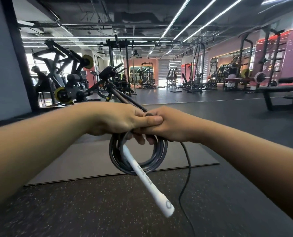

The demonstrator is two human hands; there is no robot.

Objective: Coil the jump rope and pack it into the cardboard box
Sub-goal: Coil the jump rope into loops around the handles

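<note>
The jump rope's dark cord [157,157] hangs in several round loops below my hands at the middle of the view. My left hand [118,119] grips the top of the coil, thumb pressed over it. My right hand [169,124] meets it from the right, fingers curled around the same bundle. A white handle [148,180] slants down and to the right through the coil, its end cap towards me. A loose length of cord [187,168] trails from my right hand down to the floor. No cardboard box is in view.
A grey mat [84,161] lies on the speckled rubber floor [91,211] under the coil. A black tripod [115,89] stands just beyond my hands. Weight machines [65,77] fill the left, racks and a bench [282,93] the right. People are in the distance.
</note>
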